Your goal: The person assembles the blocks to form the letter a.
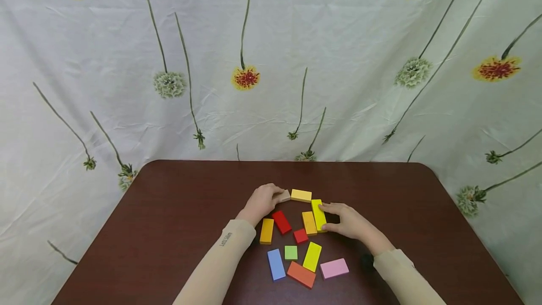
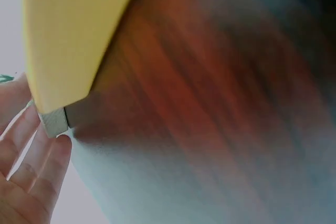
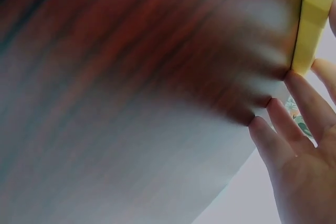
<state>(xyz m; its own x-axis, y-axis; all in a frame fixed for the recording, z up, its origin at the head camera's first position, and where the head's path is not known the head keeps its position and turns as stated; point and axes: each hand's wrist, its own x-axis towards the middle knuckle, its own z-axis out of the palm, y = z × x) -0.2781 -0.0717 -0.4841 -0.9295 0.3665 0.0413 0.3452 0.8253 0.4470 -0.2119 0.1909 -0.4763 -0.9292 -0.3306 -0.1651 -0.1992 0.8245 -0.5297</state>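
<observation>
My left hand (image 1: 263, 200) reaches to the far middle of the table and holds a pale grey-beige block (image 1: 284, 196) at its fingertips. That block lies beside a light yellow block (image 1: 301, 195); in the left wrist view the fingers partly hide the pale block (image 2: 54, 123). My right hand (image 1: 349, 220) has its thumb and forefinger on a bright yellow block (image 1: 318, 215), near the block's two ends. Against that block's left side lies an orange-yellow block (image 1: 309, 223). In the right wrist view, the other fingers (image 3: 273, 140) spread with their tips by the table surface.
Nearer on the dark brown table (image 1: 169, 229) lie more blocks: red (image 1: 281, 222), small red (image 1: 300, 236), orange (image 1: 267, 231), small green (image 1: 290, 252), blue (image 1: 276, 264), yellow (image 1: 312, 256), orange-red (image 1: 301, 274) and pink (image 1: 334, 268). A flowered cloth (image 1: 338, 36) hangs behind the table.
</observation>
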